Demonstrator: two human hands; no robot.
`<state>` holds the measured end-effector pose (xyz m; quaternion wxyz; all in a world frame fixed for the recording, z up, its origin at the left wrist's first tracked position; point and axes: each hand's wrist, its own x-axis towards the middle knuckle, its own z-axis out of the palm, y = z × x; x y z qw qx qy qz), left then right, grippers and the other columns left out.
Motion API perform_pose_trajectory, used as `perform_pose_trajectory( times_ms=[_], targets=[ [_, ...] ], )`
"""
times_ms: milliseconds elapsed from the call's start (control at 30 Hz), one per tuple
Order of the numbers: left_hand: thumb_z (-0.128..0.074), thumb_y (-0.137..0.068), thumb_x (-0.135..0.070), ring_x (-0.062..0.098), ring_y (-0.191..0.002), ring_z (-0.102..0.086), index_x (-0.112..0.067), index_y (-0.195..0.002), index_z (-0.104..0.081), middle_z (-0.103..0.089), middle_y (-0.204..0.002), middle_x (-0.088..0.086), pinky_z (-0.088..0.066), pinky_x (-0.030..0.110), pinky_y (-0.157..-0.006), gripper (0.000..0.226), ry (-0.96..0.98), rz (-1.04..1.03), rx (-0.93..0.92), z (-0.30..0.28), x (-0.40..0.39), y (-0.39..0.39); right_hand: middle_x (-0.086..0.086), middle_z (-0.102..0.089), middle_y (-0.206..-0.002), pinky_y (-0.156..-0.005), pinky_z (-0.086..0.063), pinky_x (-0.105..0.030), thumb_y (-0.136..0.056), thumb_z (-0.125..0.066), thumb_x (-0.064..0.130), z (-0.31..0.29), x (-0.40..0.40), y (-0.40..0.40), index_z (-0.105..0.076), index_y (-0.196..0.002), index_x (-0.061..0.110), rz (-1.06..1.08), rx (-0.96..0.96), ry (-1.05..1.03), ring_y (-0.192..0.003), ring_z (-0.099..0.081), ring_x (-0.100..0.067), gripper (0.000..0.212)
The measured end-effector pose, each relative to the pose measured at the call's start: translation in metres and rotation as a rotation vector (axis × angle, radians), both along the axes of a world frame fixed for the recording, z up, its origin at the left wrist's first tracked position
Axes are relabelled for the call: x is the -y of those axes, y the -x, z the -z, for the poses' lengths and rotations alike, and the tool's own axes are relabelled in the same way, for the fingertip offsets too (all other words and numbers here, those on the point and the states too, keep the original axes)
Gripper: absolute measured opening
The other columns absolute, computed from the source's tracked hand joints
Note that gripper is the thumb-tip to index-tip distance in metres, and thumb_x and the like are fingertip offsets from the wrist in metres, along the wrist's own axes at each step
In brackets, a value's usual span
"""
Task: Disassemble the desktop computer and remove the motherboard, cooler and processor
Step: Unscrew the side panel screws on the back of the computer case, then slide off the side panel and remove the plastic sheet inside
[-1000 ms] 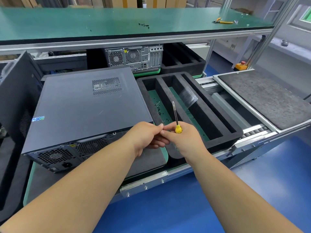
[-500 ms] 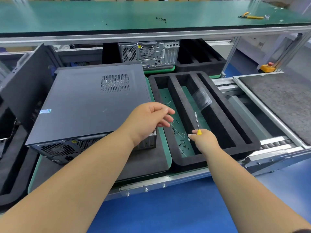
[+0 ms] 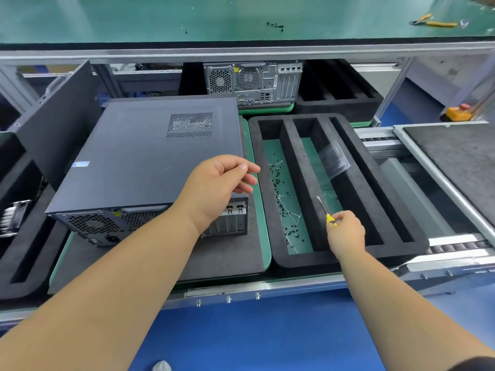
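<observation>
With the desktop computer (image 3: 150,167) lying closed on its foam mat, the right hand (image 3: 345,232) pinches a yellow-handled screwdriver (image 3: 325,211) over the foam tray (image 3: 375,183) while the left hand (image 3: 217,188) hovers loosely open, so opening the case likely comes next, starting with the rear screws.

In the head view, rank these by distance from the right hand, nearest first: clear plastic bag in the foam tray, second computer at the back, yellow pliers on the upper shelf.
From the right hand:
1. Clear plastic bag, in the tray's middle slot just ahead.
2. Second computer, at the back, left of centre.
3. Yellow pliers, on the upper shelf, far right.
</observation>
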<state>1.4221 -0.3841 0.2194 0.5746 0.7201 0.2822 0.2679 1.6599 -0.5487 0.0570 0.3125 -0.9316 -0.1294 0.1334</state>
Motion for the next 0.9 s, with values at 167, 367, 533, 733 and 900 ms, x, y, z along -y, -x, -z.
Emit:
perform_pose_trajectory(
  times_ms=[167, 367, 533, 733, 900],
  targets=[
    [-0.047, -0.099, -0.011, 0.012, -0.071, -0.067, -0.020, -0.092, -0.076, -0.073, -0.081, 0.000, -0.054, 0.021, -0.070, 0.031, 0.000, -0.067, 0.000, 0.001, 0.005, 0.007, -0.002, -0.051, -0.096, -0.063, -0.048, -0.031, -0.091, -0.065, 0.010, 0.006, -0.001, -0.001, -0.056, -0.111, 0.014, -0.009, 0.003, -0.019, -0.079, -0.057, -0.019, 0.022],
    [-0.047, -0.100, -0.009, 0.011, -0.070, -0.066, -0.016, -0.094, -0.075, -0.072, -0.080, 0.001, -0.055, 0.022, -0.072, 0.030, 0.002, -0.107, 0.005, -0.004, 0.011, 0.010, 0.002, -0.046, -0.088, -0.052, -0.043, -0.024, -0.090, -0.069, 0.017, 0.005, 0.000, -0.005, -0.059, -0.117, 0.012, -0.030, 0.014, 0.028, -0.070, -0.053, -0.013, 0.030],
    [-0.046, -0.100, -0.011, 0.011, -0.071, -0.067, -0.017, -0.095, -0.075, -0.073, -0.082, 0.001, -0.056, 0.020, -0.072, 0.030, 0.014, -0.118, -0.001, -0.005, 0.017, 0.015, -0.006, -0.052, -0.104, -0.072, -0.057, -0.037, -0.084, -0.076, 0.026, 0.007, 0.004, -0.004, -0.056, -0.119, 0.014, -0.045, -0.033, 0.092, -0.087, -0.058, -0.022, 0.042],
    [-0.047, -0.100, -0.011, 0.012, -0.073, -0.067, -0.018, -0.094, -0.075, -0.073, -0.082, 0.001, -0.057, 0.023, -0.075, 0.030, 0.007, -0.128, -0.005, -0.003, 0.015, 0.022, -0.009, -0.052, -0.122, -0.080, -0.052, -0.039, -0.085, -0.073, 0.036, -0.007, 0.005, 0.006, -0.051, -0.131, 0.015, -0.006, 0.029, 0.050, -0.105, -0.051, -0.025, 0.055],
    [-0.054, -0.097, -0.016, 0.004, -0.086, -0.067, -0.031, -0.096, -0.073, -0.072, -0.090, -0.009, -0.050, 0.012, -0.076, 0.024, -0.178, -0.161, -0.046, 0.005, 0.005, 0.052, -0.004, -0.049, -0.128, -0.096, -0.048, -0.046, -0.091, -0.064, 0.033, -0.058, -0.020, 0.039, -0.050, -0.131, 0.020, -0.142, 0.166, -0.182, -0.118, -0.044, -0.022, 0.045]
  ],
)
